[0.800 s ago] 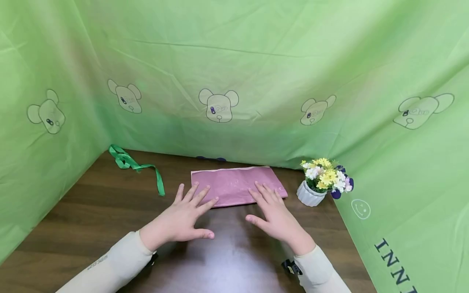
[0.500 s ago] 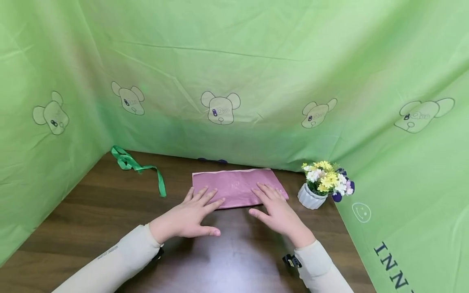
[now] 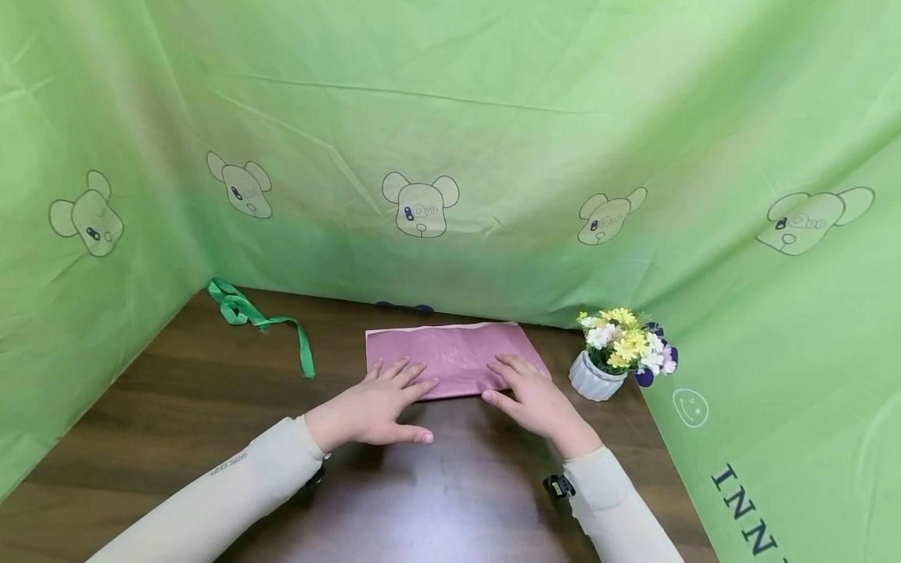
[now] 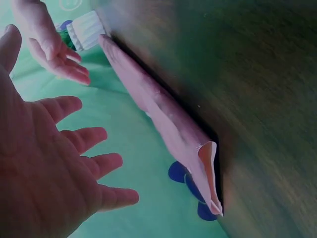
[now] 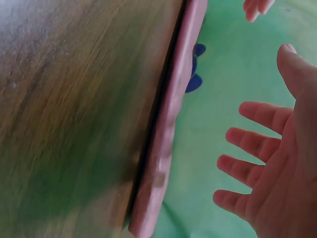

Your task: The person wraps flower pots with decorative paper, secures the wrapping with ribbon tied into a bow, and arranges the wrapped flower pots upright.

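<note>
A flat pink folded paper packet (image 3: 457,352) lies on the table, its long near edge facing me. In the left wrist view, one end of the packet (image 4: 163,111) gapes a little and shows a brownish inside. My left hand (image 3: 376,407) hovers palm down over the packet's near left corner, fingers spread. Over the near right part is my right hand (image 3: 536,400), fingers extended and thumb apart. Both wrist views show a gap between the fingertips and the packet. Neither hand holds anything.
A green ribbon (image 3: 239,309) lies loosely at the back left. To the packet's right stands a white pot (image 3: 595,379) of yellow and white flowers (image 3: 626,340). Green cloth (image 3: 422,109) with printed bear faces walls in the wooden table (image 3: 176,430) at the back and sides.
My left hand has shifted right, toward the right hand, and its fingers have come closer together. The right hand has moved only slightly. The packet, ribbon and flowerpot stay in place.
</note>
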Demonstrator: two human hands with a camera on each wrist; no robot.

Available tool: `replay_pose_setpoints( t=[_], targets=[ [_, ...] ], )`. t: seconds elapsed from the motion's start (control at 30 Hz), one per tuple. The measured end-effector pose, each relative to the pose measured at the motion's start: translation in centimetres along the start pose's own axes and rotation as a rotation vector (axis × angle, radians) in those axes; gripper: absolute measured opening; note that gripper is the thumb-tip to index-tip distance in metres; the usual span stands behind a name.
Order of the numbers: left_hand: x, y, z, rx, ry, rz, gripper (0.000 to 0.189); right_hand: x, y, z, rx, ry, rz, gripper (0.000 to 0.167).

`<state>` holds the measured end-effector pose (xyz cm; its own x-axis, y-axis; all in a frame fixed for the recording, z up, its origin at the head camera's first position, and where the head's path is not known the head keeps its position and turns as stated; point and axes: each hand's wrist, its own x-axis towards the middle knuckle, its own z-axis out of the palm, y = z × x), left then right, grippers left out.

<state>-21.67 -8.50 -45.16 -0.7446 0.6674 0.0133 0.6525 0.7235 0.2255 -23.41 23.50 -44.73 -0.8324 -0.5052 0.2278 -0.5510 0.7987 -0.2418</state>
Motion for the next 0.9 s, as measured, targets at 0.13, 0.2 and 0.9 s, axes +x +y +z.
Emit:
replay_pose_setpoints(
  t=[0.13,0.2,0.9],
  targets=[
    [0.8,-0.5,0.3,-0.007,-0.002,-0.01,0.091,0.5,0.3,0.3,-0.004,0.0,-0.003,0.06],
    [1.2,-0.7,0.3,-0.016,-0.007,-0.02,0.09,0.9,0.5,0.4,0.0,-0.008,-0.005,0.058],
    [4.3,-3.1,1.4,-0.034,0.094,-0.079,0.018,3.2,0.8,1.8,0.005,-0.092,0.019,0.032]
  ],
)
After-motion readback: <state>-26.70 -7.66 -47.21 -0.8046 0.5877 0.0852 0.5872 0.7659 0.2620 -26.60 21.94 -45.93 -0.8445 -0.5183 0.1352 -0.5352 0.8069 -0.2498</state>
